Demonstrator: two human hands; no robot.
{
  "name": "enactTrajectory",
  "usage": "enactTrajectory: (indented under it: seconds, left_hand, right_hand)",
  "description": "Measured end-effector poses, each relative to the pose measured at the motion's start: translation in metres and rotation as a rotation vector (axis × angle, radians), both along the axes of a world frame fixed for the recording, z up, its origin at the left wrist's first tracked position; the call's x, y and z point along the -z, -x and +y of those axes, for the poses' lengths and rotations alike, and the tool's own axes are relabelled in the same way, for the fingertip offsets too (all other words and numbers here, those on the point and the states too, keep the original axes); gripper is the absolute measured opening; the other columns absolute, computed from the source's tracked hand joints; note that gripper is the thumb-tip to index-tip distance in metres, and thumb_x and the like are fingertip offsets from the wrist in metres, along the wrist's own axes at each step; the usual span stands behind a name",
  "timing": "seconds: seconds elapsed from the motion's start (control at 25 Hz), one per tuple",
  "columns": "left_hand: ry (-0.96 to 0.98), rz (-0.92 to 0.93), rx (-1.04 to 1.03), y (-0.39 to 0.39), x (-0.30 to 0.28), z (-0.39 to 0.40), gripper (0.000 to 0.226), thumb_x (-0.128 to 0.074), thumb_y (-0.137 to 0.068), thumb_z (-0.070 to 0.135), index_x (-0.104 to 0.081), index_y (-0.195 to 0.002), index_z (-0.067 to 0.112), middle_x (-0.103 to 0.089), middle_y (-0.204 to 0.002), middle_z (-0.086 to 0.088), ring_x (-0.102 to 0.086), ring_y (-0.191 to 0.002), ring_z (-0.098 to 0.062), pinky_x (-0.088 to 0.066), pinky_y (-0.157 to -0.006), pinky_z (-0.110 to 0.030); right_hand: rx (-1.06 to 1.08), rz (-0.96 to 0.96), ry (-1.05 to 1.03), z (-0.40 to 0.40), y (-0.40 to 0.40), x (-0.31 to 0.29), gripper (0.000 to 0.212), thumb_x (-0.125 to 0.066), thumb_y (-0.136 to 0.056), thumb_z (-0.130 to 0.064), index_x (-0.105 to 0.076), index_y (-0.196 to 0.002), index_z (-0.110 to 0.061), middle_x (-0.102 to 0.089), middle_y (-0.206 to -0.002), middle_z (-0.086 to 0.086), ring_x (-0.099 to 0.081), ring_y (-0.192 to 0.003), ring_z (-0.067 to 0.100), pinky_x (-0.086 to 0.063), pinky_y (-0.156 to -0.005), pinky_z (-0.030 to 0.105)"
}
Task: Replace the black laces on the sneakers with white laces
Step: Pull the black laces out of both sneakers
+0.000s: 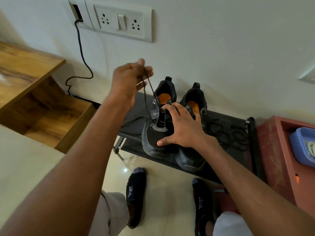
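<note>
From the head cam we're looking down at a pair of black sneakers sitting side by side on a low black rack (226,123) against the wall. Our left hand (129,80) is raised above the left sneaker (153,135), fingers pinching the black lace (150,92), which is running down taut to the upper eyelets. Our right hand (180,128) is lying spread and flat over that same shoe, pressing it down, not gripping anything. The right sneaker (192,155) is touching it. A loose black lace (228,132) is lying coiled on the rack's right side.
</note>
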State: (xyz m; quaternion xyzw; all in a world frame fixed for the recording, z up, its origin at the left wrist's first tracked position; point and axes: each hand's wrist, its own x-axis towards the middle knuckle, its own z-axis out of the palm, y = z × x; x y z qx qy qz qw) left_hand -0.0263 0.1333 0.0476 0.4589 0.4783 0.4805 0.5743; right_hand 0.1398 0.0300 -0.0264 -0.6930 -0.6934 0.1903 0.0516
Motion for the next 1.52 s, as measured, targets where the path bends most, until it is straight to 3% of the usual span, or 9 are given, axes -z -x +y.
enactTrajectory:
  seconds: [0.08, 0.24, 0.44, 0.56, 0.72, 1.04, 1.2, 1.4, 1.52]
  left_hand:
    - [0.008, 0.094, 0.039, 0.001, 0.004, -0.001, 0.024, -0.066, -0.102, 0.033, -0.062, -0.092, 0.011, -0.067, -0.072, 0.0, -0.067, -0.063, -0.019, -0.05, -0.059, -0.032]
    - [-0.263, 1.112, 0.488, 0.0, 0.04, -0.004, 0.036, -0.089, -0.076, 0.046, -0.067, -0.076, 0.017, -0.067, -0.075, 0.003, -0.065, -0.073, -0.014, -0.04, -0.055, -0.026]
    - [-0.278, 1.453, 0.528, -0.006, 0.04, -0.008, 0.049, -0.086, -0.08, 0.042, -0.047, -0.061, 0.018, -0.06, -0.074, -0.005, -0.059, -0.079, -0.029, -0.044, -0.069, -0.038]
    - [-0.242, 1.079, 0.411, -0.008, 0.027, -0.01, 0.035, -0.072, -0.093, 0.044, -0.067, -0.075, 0.014, -0.071, -0.083, -0.004, -0.065, -0.085, -0.024, -0.051, -0.084, -0.037]
    - [0.016, -0.055, 0.085, -0.019, 0.002, -0.012, 0.029, -0.051, -0.11, 0.025, -0.057, -0.088, 0.007, -0.071, -0.095, -0.011, -0.075, -0.084, -0.025, -0.057, -0.064, -0.028]
    - [-0.184, 1.393, 0.684, -0.011, 0.053, -0.008, 0.042, -0.091, -0.075, 0.039, -0.055, -0.074, 0.018, -0.062, -0.075, -0.002, -0.056, -0.067, -0.017, -0.038, -0.053, -0.029]
    - [-0.154, 1.058, 0.486, -0.008, 0.042, -0.004, 0.038, -0.088, -0.081, 0.028, -0.055, -0.071, 0.012, -0.062, -0.073, -0.003, -0.054, -0.065, -0.017, -0.04, -0.055, -0.028]
    - [0.374, 0.016, -0.06, -0.02, 0.027, -0.01, 0.007, -0.062, -0.102, 0.002, -0.058, -0.101, -0.003, -0.061, -0.078, -0.016, -0.062, -0.067, -0.028, -0.055, -0.044, -0.029]
    - [0.419, -0.028, -0.097, -0.029, 0.035, -0.007, 0.007, -0.055, -0.106, 0.005, -0.057, -0.108, -0.002, -0.055, -0.072, -0.01, -0.059, -0.059, -0.022, -0.06, -0.051, -0.037]
  right_hand:
    - [0.003, 0.001, -0.003, 0.0, 0.001, 0.001, 0.126, -0.085, -0.062, -0.075, -0.013, -0.16, -0.043, -0.004, -0.171, -0.007, -0.009, -0.16, 0.022, -0.004, -0.122, 0.069]
    - [0.005, -0.032, 0.002, 0.001, 0.002, 0.002, 0.129, -0.084, -0.062, -0.076, -0.009, -0.161, -0.042, -0.002, -0.172, -0.007, -0.007, -0.161, 0.021, -0.004, -0.122, 0.07]
    - [0.001, -0.032, 0.005, 0.0, 0.002, 0.001, 0.128, -0.083, -0.062, -0.077, -0.011, -0.162, -0.043, -0.003, -0.172, -0.007, -0.007, -0.161, 0.021, -0.004, -0.122, 0.071]
    - [-0.004, -0.021, 0.018, 0.001, 0.002, 0.0, 0.129, -0.083, -0.062, -0.077, -0.009, -0.162, -0.042, -0.001, -0.173, -0.007, -0.005, -0.161, 0.022, -0.003, -0.122, 0.07]
    - [-0.005, 0.007, 0.022, 0.002, 0.0, 0.001, 0.127, -0.084, -0.062, -0.076, -0.011, -0.16, -0.044, -0.002, -0.171, -0.008, -0.006, -0.161, 0.022, -0.005, -0.122, 0.07]
    - [-0.006, -0.031, 0.002, 0.001, 0.001, 0.001, 0.128, -0.083, -0.062, -0.076, -0.012, -0.162, -0.042, -0.004, -0.172, -0.008, -0.007, -0.161, 0.02, -0.006, -0.122, 0.071]
    - [0.006, -0.024, 0.011, 0.001, 0.002, 0.001, 0.131, -0.084, -0.061, -0.077, -0.009, -0.162, -0.041, -0.002, -0.173, -0.007, -0.006, -0.161, 0.02, -0.005, -0.122, 0.071]
    - [0.032, -0.005, 0.006, 0.001, 0.003, 0.0, 0.134, -0.086, -0.058, -0.075, -0.011, -0.162, -0.036, -0.005, -0.173, -0.006, -0.008, -0.161, 0.021, -0.008, -0.121, 0.073]
    - [0.037, -0.024, 0.002, 0.001, 0.005, -0.001, 0.136, -0.087, -0.057, -0.075, -0.01, -0.162, -0.034, -0.006, -0.173, -0.005, -0.01, -0.161, 0.021, -0.008, -0.122, 0.072]
